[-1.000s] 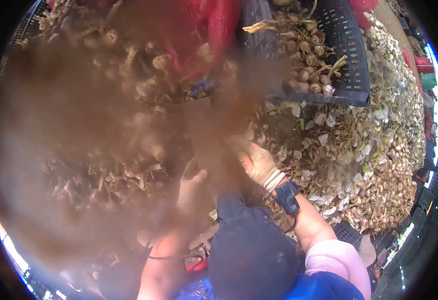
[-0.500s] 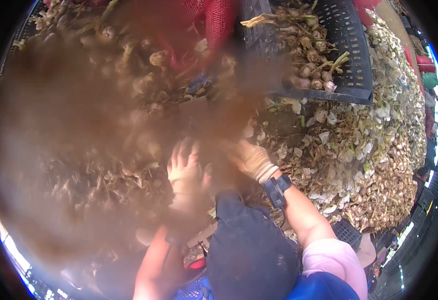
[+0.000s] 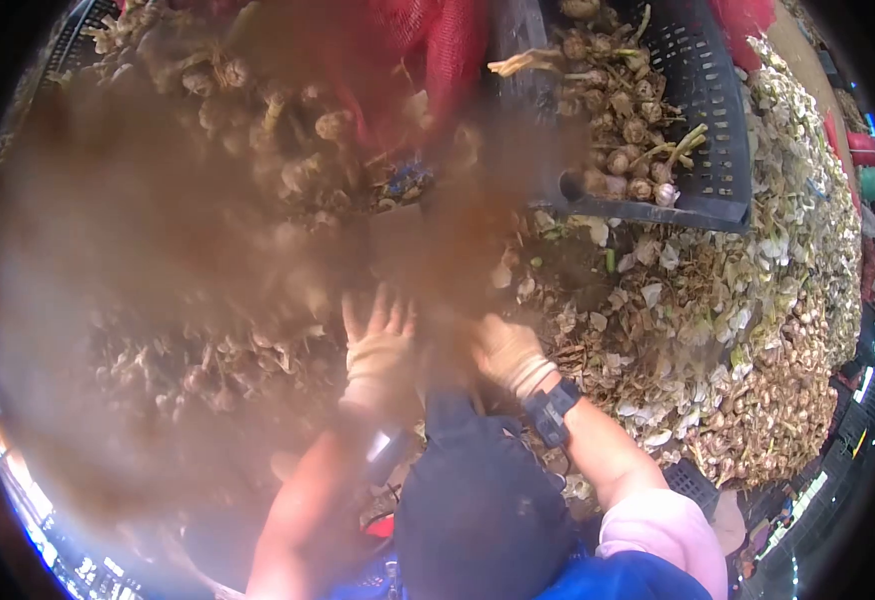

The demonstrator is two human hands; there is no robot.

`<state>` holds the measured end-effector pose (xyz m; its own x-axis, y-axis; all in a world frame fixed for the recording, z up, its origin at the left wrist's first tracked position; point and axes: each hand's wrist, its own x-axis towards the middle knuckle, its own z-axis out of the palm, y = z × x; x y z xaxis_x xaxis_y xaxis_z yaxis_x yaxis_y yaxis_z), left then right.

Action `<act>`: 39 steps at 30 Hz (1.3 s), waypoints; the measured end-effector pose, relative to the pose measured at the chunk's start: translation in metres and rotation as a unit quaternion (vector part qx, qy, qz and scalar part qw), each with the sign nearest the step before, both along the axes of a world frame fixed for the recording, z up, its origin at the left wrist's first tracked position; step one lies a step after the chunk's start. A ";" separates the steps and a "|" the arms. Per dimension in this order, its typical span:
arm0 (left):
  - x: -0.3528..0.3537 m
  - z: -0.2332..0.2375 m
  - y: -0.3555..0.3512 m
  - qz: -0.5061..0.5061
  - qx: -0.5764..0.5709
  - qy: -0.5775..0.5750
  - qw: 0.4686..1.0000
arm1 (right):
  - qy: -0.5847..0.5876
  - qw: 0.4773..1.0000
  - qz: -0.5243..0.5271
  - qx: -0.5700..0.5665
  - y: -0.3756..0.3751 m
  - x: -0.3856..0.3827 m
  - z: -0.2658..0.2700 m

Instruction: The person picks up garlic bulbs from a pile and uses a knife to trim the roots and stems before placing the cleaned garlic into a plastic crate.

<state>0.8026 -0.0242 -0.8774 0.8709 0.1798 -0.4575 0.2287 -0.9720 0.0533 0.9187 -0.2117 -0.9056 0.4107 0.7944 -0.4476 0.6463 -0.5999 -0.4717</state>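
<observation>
My left hand (image 3: 379, 345), in a pale glove with bare fingertips, has its fingers spread, and nothing shows in its grasp. To its right is my right hand (image 3: 506, 352), gloved too, with a dark device on the wrist. A brown smear on the lens hides its fingers and whatever lies between the two hands. Garlic bulbs (image 3: 208, 375) with stalks lie to the left of my left hand. Loose skins and dry leaves (image 3: 648, 300) cover the ground to the right of my right hand.
A black crate (image 3: 728, 150) holding garlic bulbs stands at the upper right. Red mesh sacking (image 3: 448, 55) lies at the top middle. Another garlic heap (image 3: 778, 400) is at the right. A dark cap (image 3: 483, 510) fills the bottom middle.
My left hand has moved slightly right and down, with its fingers spread wider. My right hand has shifted a little down. The crate appears lower and farther right in view.
</observation>
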 end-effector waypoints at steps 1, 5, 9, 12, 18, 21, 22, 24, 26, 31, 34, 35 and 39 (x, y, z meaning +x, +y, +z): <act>0.007 0.001 0.006 0.005 0.009 -0.011 1.000 | -0.009 0.999 -0.012 0.040 0.004 0.004 -0.005; 0.035 -0.003 0.040 0.053 -0.031 -0.114 0.992 | -0.021 0.999 -0.041 0.024 0.045 0.026 -0.010; -0.016 -0.026 0.006 -0.027 0.000 -0.075 0.997 | 0.014 0.997 -0.046 0.068 -0.006 -0.008 -0.003; -0.010 -0.026 0.003 0.007 -0.004 -0.097 0.995 | -0.014 0.996 -0.036 0.075 -0.009 -0.003 -0.019; 0.018 0.001 0.032 0.036 -0.061 -0.050 0.996 | 0.008 0.999 -0.037 -0.022 0.022 0.001 -0.010; -0.006 -0.005 0.012 0.023 -0.057 -0.076 0.995 | 0.043 0.993 -0.046 0.101 0.002 -0.002 0.014; 0.005 -0.003 0.022 0.032 -0.050 -0.070 0.996 | 0.017 0.995 -0.041 0.094 0.010 0.002 0.002; 0.020 -0.013 0.042 0.067 -0.055 -0.126 0.988 | -0.039 0.997 -0.038 0.062 0.035 0.016 -0.027; 0.038 -0.006 0.059 0.111 -0.122 -0.137 0.977 | -0.007 0.998 -0.040 0.041 0.062 0.039 0.002; -0.005 -0.007 0.014 0.037 -0.082 -0.079 0.993 | 0.057 0.990 -0.040 0.124 0.004 0.003 0.014; 0.020 -0.015 0.043 0.073 -0.081 -0.158 0.981 | -0.062 0.992 -0.003 0.111 0.030 0.020 -0.033; 0.036 -0.011 0.052 0.086 -0.092 -0.173 0.977 | 0.035 0.998 -0.046 0.013 0.065 0.044 -0.004; 0.003 0.004 0.012 0.060 -0.094 -0.060 0.992 | 0.033 0.994 -0.062 0.082 0.000 -0.004 -0.020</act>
<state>0.8056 -0.0125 -0.8734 0.8989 0.2067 -0.3862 0.3227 -0.9087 0.2647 0.9144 -0.2113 -0.9255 0.4834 0.8040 -0.3463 0.5362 -0.5846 -0.6088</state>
